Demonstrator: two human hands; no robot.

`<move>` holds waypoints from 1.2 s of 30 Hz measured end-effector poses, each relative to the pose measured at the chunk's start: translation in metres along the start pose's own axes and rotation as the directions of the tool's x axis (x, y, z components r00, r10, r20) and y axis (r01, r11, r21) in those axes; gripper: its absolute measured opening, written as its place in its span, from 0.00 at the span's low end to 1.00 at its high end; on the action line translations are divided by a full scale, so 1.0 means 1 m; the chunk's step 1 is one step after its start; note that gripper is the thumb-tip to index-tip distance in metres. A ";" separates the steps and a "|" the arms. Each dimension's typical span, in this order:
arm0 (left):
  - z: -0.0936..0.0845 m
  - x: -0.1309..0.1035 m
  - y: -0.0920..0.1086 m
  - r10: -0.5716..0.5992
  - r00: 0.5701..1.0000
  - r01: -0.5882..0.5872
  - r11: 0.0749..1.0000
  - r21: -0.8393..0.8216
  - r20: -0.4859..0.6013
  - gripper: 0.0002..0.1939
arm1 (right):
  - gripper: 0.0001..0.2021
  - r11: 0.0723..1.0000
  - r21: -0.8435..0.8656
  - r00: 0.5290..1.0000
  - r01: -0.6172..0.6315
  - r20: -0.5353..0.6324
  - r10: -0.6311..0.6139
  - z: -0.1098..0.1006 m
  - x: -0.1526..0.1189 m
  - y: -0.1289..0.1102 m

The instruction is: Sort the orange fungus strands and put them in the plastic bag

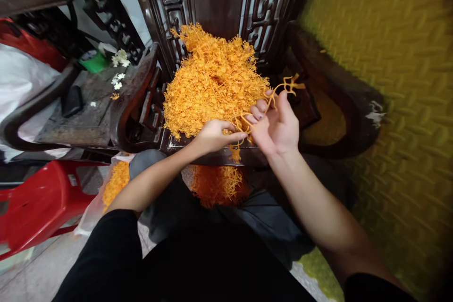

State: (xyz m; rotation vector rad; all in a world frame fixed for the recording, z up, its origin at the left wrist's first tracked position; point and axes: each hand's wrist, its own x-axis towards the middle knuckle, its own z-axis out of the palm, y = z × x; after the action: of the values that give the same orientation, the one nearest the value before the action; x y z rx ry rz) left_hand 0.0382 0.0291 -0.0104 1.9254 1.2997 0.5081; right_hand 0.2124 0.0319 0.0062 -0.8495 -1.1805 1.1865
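Both hands meet at the front right edge of a big orange heap [212, 85], working on a branching orange strand [292, 85]. Thumb and fingers of the left hand [214, 136] pinch its lower end, palm down; the right hand [279, 127], palm turned up and fingers curled, grasps it further along, so that the forked tip sticks out past the thumb. Whether it is one piece or several linked is too fine to tell. The heap rests on the seat of a dark carved wooden chair [221, 12], against the backrest. More orange pieces [217, 186] lie below the seat's front edge, and others fill a translucent bag [90, 217] by the left knee, beside a red plastic chair [38, 203]. On the wooden seat to the left sit a green container [94, 61] and white flower-like bits [120, 58].
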 end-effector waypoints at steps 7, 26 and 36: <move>0.001 -0.011 -0.005 0.266 0.914 -0.099 0.879 0.467 -0.307 0.24 | 0.09 0.938 0.334 0.995 -0.091 -0.011 0.100 -0.004 -0.002 -0.005; -0.059 -0.008 0.008 -0.037 0.998 0.066 0.496 -0.866 0.055 0.20 | 0.19 0.975 -0.205 0.954 0.087 0.300 -0.021 -0.007 -0.011 0.015; -0.071 -0.003 -0.010 -0.078 0.979 -0.003 0.919 -0.394 -0.188 0.20 | 0.10 0.981 0.002 0.878 -0.194 0.447 0.173 -0.007 -0.014 -0.005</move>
State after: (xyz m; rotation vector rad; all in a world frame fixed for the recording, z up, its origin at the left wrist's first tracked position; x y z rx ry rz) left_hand -0.0176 0.0540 0.0277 1.5409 1.2431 0.8913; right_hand 0.2209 0.0179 0.0064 -0.6814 -1.4554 1.6190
